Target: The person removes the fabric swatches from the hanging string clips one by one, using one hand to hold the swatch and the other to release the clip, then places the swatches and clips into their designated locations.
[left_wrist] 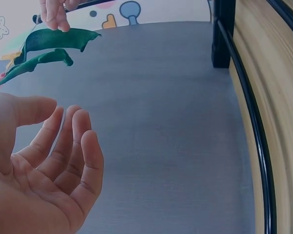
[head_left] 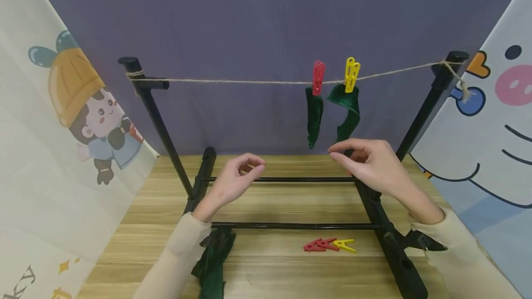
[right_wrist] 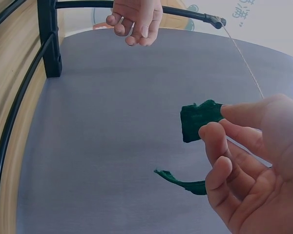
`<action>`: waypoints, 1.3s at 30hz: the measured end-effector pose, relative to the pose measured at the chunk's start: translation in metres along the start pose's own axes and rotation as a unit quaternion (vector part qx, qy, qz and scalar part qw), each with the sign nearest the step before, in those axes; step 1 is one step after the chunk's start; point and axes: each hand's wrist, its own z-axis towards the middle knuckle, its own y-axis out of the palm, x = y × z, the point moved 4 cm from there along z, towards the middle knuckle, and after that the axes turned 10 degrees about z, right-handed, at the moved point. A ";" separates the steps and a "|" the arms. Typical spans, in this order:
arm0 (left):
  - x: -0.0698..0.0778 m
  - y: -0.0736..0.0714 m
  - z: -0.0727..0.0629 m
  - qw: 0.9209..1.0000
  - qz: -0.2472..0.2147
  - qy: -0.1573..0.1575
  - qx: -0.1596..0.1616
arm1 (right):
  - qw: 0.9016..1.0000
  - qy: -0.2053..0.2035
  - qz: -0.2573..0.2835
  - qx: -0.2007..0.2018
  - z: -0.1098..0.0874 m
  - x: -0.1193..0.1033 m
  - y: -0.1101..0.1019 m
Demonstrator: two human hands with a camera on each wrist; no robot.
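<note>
My left hand (head_left: 238, 176) hovers over the stand's left half, fingers loosely bent and holding nothing; the left wrist view shows its bare palm. My right hand (head_left: 371, 163) is raised at the lower end of a dark green cloth strip (head_left: 350, 110), fingertips overlapping its edge in the right wrist view, with a gap between thumb and forefinger. A yellow clothespin (head_left: 351, 75) fixes that strip to a twine line (head_left: 241, 81). Just left of it, a red clothespin (head_left: 317, 77) holds a narrower green strip (head_left: 314, 116) hanging straight down.
The twine runs between two black posts (head_left: 162, 128) of a stand on a wooden table (head_left: 266, 266). Crossbars (head_left: 291, 226) join its feet. Several red and yellow clothespins (head_left: 328, 244) lie in front. More green cloth (head_left: 214, 262) lies beside my left sleeve. A grey-blue backdrop (head_left: 249, 22) stands behind.
</note>
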 end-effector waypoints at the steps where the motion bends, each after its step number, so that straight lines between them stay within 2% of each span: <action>1: 0.001 0.000 0.001 1.000 -0.001 0.002 0.001 | 1.000 0.001 0.000 0.001 0.000 0.000 -0.001; 39: 0.027 -0.007 0.021 0.998 -0.020 0.055 0.029 | 1.000 -0.018 0.004 0.024 0.019 -0.025 -0.015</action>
